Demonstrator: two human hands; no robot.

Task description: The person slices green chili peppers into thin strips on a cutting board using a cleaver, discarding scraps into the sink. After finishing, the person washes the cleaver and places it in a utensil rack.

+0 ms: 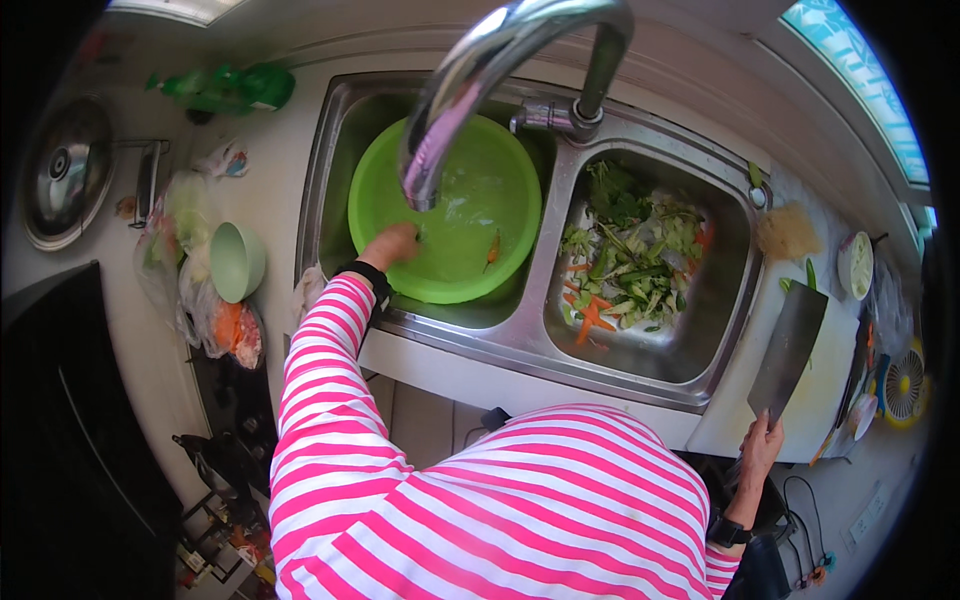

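My left hand point(391, 245) is over the left rim of a round green plastic basin point(450, 290). Motion blurs its fingers, and I cannot tell whether they hold anything. Water fills the basin, and a yellow-orange chili pepper point(492, 249) lies in it at the right. My right hand point(762, 444) grips the handle of a broad-bladed cleaver point(789, 349). The blade is over a white cutting board point(821, 397), partly covering a green chili pepper point(811, 274). Another green piece shows at the blade's left edge.
A chrome faucet point(592, 75) arches over the basin in the double steel sink point(540, 277). The right bowl contains vegetable scraps point(637, 255). At left are a pale green bowl point(237, 262), plastic-bagged food point(196, 277) and a pot lid point(67, 172). A bowl point(855, 266) stands beyond the board.
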